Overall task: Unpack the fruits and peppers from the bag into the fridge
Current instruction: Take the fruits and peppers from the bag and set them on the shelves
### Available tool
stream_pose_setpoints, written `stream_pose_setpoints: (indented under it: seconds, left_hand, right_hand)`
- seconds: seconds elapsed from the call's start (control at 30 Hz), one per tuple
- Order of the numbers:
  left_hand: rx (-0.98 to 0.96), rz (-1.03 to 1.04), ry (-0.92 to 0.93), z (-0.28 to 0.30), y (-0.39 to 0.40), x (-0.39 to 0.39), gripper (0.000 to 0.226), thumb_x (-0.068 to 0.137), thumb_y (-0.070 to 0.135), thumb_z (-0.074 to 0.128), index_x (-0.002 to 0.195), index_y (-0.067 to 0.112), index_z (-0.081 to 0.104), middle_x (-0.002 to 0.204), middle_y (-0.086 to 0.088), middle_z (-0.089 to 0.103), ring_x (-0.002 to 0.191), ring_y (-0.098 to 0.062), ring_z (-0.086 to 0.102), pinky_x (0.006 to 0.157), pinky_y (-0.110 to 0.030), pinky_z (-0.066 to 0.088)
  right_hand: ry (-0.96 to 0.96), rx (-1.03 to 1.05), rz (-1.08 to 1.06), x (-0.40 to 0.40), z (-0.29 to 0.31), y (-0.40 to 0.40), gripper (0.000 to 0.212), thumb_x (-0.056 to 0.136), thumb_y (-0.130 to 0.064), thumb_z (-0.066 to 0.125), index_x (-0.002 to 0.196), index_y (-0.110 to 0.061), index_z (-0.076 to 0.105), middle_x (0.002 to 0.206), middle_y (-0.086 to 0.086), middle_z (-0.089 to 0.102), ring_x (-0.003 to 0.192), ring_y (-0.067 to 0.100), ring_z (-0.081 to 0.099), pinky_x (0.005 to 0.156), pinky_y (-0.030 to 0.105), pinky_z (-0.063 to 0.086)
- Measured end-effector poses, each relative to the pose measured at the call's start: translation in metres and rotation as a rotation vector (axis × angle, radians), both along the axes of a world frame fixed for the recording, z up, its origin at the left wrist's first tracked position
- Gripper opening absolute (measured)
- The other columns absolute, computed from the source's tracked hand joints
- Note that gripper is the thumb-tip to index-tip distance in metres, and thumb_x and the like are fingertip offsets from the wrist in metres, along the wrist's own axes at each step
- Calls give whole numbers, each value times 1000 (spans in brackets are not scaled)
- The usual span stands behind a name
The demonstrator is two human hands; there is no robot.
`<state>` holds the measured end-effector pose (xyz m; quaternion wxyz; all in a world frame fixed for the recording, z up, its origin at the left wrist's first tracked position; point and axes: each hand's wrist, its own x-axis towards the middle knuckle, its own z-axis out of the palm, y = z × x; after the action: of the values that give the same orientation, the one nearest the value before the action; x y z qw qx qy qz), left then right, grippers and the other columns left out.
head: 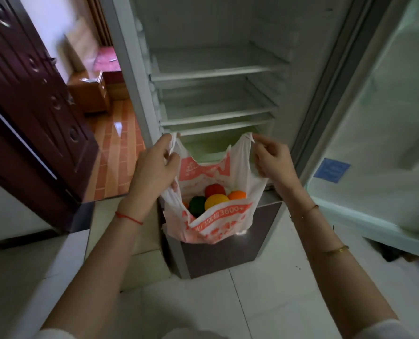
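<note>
A white and orange plastic bag (pixel 218 221) hangs open in front of the fridge's lower part. My left hand (pixel 154 167) grips its left handle and my right hand (pixel 272 160) grips its right handle, holding the mouth apart. Inside lie a red item (pixel 214 190), a yellow one (pixel 215 201), an orange one (pixel 237 195) and a dark green one (pixel 197 205). The fridge (pixel 215 69) stands open straight ahead, and its shelves (pixel 218 116) hold nothing.
The fridge door (pixel 374 143) stands swung open at the right. The closed dark lower compartment (pixel 223 253) sits below the bag. A dark brown door (pixel 32 99) stands at the left, with a tiled room beyond it. White floor tiles lie underfoot.
</note>
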<state>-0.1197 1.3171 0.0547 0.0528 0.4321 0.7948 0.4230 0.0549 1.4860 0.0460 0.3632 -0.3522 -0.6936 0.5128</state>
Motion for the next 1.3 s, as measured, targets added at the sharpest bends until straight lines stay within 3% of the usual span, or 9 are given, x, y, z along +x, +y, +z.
stream_pose_setpoints:
  seconds: [0.07, 0.13, 0.43, 0.73, 1.0, 1.17, 1.23, 1.3]
  left_hand:
    - [22, 23, -1, 6, 18, -6, 33, 99, 14, 44, 130, 25, 50, 76, -11, 66, 41, -11, 64, 41, -22, 51]
    - [32, 44, 10, 10, 35, -13, 36, 98, 13, 43, 133, 23, 49, 76, -10, 66, 41, -11, 63, 38, -18, 47]
    - [32, 85, 24, 12, 85, -46, 19, 101, 15, 40, 118, 12, 48, 68, -12, 59, 42, -11, 65, 35, -14, 40]
    - [72, 79, -28, 15, 123, -85, 39, 102, 17, 41, 139, 28, 42, 75, -12, 66, 42, -13, 65, 37, -19, 47]
    - [-35, 44, -91, -18, 117, -76, 42, 102, 20, 41, 142, 34, 38, 77, -12, 61, 46, -14, 67, 43, -33, 55]
    - [-60, 96, 11, -34, 106, -57, 44, 101, 20, 43, 144, 24, 38, 76, -3, 57, 47, -6, 64, 40, -16, 48]
    - [-62, 117, 31, -38, 102, -47, 41, 101, 18, 44, 141, 22, 40, 78, 0, 54, 47, -8, 62, 41, -14, 46]
    - [-73, 131, 48, -42, 99, -38, 42, 100, 19, 43, 141, 23, 40, 78, 0, 53, 48, -12, 61, 43, -20, 51]
  right_hand:
    - [13, 9, 11, -9, 8, 17, 34, 99, -7, 43, 127, -5, 62, 39, -16, 44, 36, 0, 36, 38, 16, 32]
    - [24, 17, 21, -20, 13, 34, 35, 99, -6, 42, 127, -3, 62, 38, -16, 46, 35, 0, 38, 38, 15, 33]
    - [73, 0, 37, -64, 13, 107, 36, 100, -9, 42, 131, -8, 61, 40, -15, 42, 36, 3, 37, 39, 18, 33]
    - [104, 13, 14, -89, 10, 146, 38, 101, -11, 40, 135, -13, 57, 40, -16, 38, 37, 4, 32, 40, 20, 31]
    - [-76, 72, 34, -81, -20, 140, 43, 99, -5, 38, 136, -15, 56, 40, -12, 47, 35, 1, 40, 39, 14, 35]
    - [-112, 143, 85, -63, -34, 130, 37, 102, -12, 41, 135, -27, 51, 61, -8, 57, 41, 0, 52, 42, 11, 40]
    - [-229, 240, 44, -56, -43, 129, 31, 99, -15, 45, 127, -26, 53, 72, 2, 65, 48, 6, 60, 44, 22, 50]
    - [-350, 394, -69, -53, -52, 128, 26, 95, -19, 53, 121, -17, 51, 91, 8, 66, 63, 16, 63, 54, 32, 54]
